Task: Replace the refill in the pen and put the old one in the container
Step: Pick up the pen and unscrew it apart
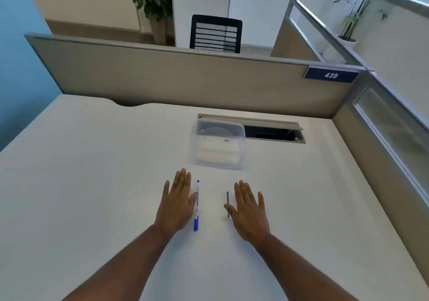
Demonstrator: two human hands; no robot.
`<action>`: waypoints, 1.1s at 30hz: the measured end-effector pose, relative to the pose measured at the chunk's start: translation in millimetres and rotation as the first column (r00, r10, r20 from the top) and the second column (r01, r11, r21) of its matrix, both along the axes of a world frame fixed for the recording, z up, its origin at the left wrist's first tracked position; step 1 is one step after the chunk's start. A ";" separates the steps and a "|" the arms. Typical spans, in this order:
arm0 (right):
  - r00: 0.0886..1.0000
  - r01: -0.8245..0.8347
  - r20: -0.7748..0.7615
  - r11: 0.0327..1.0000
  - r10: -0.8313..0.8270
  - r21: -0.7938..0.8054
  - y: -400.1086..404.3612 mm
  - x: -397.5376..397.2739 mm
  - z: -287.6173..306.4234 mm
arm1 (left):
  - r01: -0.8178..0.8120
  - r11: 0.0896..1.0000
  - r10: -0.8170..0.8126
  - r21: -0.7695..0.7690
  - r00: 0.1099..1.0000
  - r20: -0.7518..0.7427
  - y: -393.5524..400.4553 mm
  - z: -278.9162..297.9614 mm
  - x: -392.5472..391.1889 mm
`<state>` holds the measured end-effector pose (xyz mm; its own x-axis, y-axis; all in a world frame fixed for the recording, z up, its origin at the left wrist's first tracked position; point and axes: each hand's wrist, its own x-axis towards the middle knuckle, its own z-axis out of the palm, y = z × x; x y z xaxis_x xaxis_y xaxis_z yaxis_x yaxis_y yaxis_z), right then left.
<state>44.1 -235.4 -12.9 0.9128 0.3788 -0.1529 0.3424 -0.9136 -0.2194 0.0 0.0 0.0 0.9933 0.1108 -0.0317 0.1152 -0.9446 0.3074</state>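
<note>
A blue and clear pen [197,205] lies lengthwise on the white desk [92,173], its blue cap end nearest me. My left hand [177,202] rests flat and open just left of the pen, thumb touching it. A thin dark refill [228,204] lies to the right of the pen. My right hand [249,210] lies flat and open beside the refill, thumb tip at its near end. A clear plastic container [218,144] stands beyond both hands; I cannot tell what is in it.
A cable hatch [274,132] with its lid open sits in the desk behind the container. A beige partition [185,80] with a blue sign closes the far edge, and a glass-panelled divider [394,138] runs along the right side.
</note>
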 end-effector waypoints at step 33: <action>0.999 0.042 0.002 0.999 -0.042 -0.023 -6.5 -17.4 -37.0 | -0.177 0.982 0.184 -0.059 0.968 0.169 -11.4 -49.0 4.5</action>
<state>26.7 -241.9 -49.9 0.9282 0.3362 -0.1595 0.3036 -0.9320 -0.1980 4.5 -11.4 -49.0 0.9478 0.2910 0.1301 0.2240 -0.8984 0.3777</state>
